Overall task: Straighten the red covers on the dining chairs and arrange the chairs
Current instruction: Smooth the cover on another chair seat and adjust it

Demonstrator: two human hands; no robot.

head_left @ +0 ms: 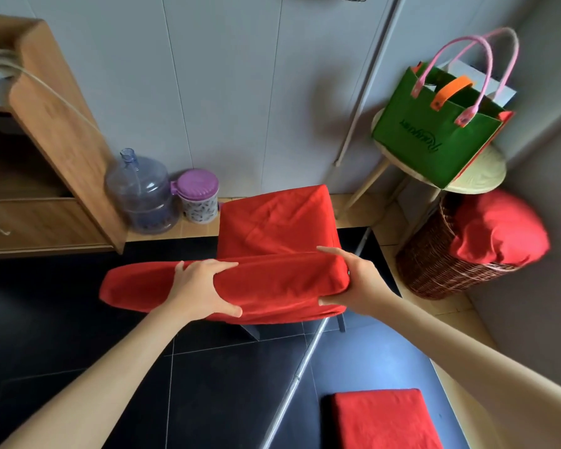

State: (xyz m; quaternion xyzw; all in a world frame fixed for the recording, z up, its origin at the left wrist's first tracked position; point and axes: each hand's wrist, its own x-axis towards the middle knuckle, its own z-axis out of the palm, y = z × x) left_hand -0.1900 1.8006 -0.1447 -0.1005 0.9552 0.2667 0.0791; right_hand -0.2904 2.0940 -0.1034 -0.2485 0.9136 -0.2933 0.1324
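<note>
A dining chair in a red cover [272,222] stands in front of me, its seat toward the wall. The covered top of its backrest [272,283] runs across the middle of the view. My left hand [204,286] grips the backrest top left of centre, thumb on the near side. My right hand [353,280] clamps the backrest's right end, fingers over the top and thumb below. A loose flap of red cloth [123,288] sticks out past the left end. A second red-covered seat [382,419] shows at the bottom right.
A wooden cabinet [55,131] stands at the left, with a water jug [141,192] and a purple-lidded container [198,196] by the wall. A green bag [434,134] sits on a round stool. A wicker basket [434,264] holds red cloth. A metal pole [302,367] slants across the dark floor.
</note>
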